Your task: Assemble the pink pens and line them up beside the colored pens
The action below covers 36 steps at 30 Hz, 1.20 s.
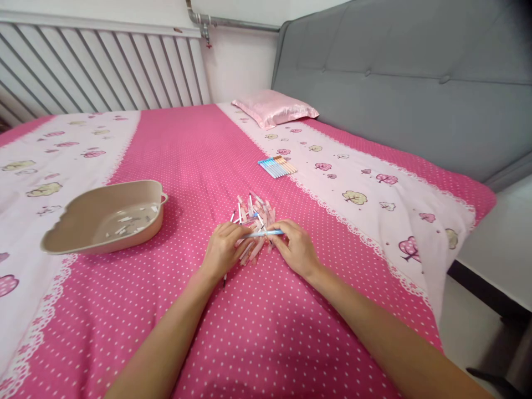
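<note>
Slim light-blue pen-like stick point(265, 233) sits between the two hands, roughly crosswise to the body, just above a loose pile of thin pink, white and dark-tipped sticks point(254, 249). Left hand point(223, 248): fingers closed, pinching its left end. Right hand point(294, 245): thumb and fingers pinching its right end. Middle of the stick shows between the two grips. Pile is under and just beyond both hands, pieces lying at mixed angles.

Beyond the pile, slightly right: flat side-by-side row of blue and orange pens point(277, 167), apart from the hands. Well left of the left hand: beige plastic basin point(143, 237), small white and grey bits point(124, 228) on its floor. All on a pink polka-dot bedspread point(257, 338).
</note>
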Motion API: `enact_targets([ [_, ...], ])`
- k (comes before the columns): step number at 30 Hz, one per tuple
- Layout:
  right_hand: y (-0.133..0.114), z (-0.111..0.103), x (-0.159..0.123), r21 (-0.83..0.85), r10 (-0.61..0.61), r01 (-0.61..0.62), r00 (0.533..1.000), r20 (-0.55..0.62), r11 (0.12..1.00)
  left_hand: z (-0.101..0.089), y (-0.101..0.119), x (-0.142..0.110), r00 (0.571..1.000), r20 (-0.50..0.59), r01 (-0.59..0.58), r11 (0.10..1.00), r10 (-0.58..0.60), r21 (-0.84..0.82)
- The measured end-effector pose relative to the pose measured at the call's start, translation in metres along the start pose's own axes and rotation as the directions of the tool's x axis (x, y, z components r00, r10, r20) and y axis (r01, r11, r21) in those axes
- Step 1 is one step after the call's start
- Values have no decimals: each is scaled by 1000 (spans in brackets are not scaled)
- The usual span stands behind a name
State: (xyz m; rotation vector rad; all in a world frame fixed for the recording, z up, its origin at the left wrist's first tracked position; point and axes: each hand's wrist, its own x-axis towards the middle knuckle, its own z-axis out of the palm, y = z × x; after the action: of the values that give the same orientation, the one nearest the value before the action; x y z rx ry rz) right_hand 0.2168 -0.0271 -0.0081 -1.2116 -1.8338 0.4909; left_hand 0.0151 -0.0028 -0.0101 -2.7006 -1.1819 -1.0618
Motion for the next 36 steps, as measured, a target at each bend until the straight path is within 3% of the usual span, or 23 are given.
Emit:
enact_targets([
  [8,-4,-1,0,-23,7,-6,1000,24,1000,-1,0,0,1000,-10,-15,1000,15,-6],
  [16,-6,-1,1,22,-71,70,997,29,997,-1,2,1,996,38,-77,997,77,3],
  [30,2,0,-2,-34,-139,139,990,-8,990,-1,6,2,973,228,-12,998,26,-63],
  [36,3,-1,-2,-43,-144,144,990,4,989,-1,4,1,979,195,-46,996,60,-79],
])
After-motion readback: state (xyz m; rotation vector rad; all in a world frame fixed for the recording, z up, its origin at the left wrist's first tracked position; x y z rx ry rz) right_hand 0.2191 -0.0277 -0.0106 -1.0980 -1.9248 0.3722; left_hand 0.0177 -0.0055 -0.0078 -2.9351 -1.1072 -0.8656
